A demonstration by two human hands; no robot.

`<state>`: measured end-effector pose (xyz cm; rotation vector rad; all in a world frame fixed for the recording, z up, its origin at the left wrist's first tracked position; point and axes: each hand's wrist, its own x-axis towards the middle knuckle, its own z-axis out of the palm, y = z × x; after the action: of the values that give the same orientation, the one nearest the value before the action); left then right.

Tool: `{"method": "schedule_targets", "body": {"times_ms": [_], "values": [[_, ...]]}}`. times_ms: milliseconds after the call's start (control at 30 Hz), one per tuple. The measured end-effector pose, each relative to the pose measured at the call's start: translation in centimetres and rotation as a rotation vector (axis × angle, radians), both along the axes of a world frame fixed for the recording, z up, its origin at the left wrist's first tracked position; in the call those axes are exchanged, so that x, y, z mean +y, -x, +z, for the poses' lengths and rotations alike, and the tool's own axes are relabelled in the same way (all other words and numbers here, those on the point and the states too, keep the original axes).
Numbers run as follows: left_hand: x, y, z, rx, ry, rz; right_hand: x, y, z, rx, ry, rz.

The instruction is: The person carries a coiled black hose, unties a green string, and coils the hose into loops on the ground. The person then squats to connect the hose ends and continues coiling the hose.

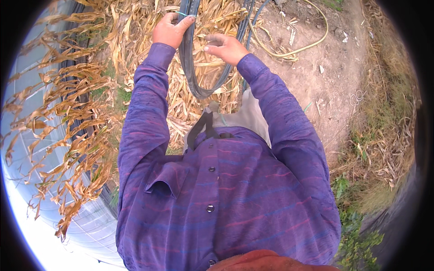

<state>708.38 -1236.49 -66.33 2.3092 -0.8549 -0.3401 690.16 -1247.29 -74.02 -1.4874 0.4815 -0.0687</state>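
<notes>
A looped bundle of flat black hose [200,90] hangs in front of me, its rounded bottom lowest near my waist. My left hand [170,31] grips the left side of the loop, thumb across its face. A thin green string [182,14] lies across the bundle at that thumb; whether it goes all the way round is hidden. My right hand [226,48] is by the right side of the loop, its fingers slightly apart and pointing left across the loop's opening. Nothing shows between those fingers. The top of the bundle runs out of the picture.
Dry corn stalks and leaves [129,30] cover the ground ahead and rise at left [78,115]. Beyond stands a pale sheeted structure [37,145]. A yellowish hose [301,50] curves over bare soil [325,81] at right. A dark blue tube [252,25] runs behind the loop.
</notes>
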Motion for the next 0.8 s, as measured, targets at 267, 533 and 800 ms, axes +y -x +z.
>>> {"method": "schedule_targets", "body": {"times_ms": [267,533,800], "values": [[-0.6,2.2,0.3,0.131,0.033,-0.060,7.0,-3.1,1.0,0.062,0.123,-0.251],[-0.9,4.0,0.9,0.134,0.070,-0.089,6.4,-1.0,0.8,0.032,0.055,-0.272],[-2.2,5.1,1.9,0.187,0.165,-0.077,3.7,1.4,2.5,-0.043,-0.085,-0.183]]}}
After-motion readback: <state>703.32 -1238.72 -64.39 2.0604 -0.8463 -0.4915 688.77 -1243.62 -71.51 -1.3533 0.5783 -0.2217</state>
